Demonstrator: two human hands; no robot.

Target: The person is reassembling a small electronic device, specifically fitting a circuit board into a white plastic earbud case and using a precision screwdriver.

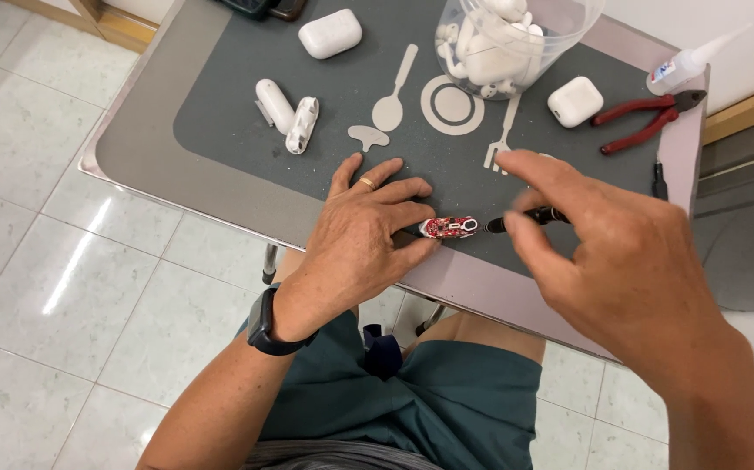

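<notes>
Red circuit board [448, 228], centre frame on the grey mat [220, 122]: light, stiff, likely fragile; hold its edges | your left hand [361, 233] pins it, fingers closed on it | your right hand [607, 261] pinches a black tool [525, 218] beside it | red pliers [646, 117] upper right.

glue bottle [686, 66]: far right bench edge, lying tilted, white, with a red-and-blue label
plastic jar [516, 39]: top centre, clear, holding white parts
</notes>
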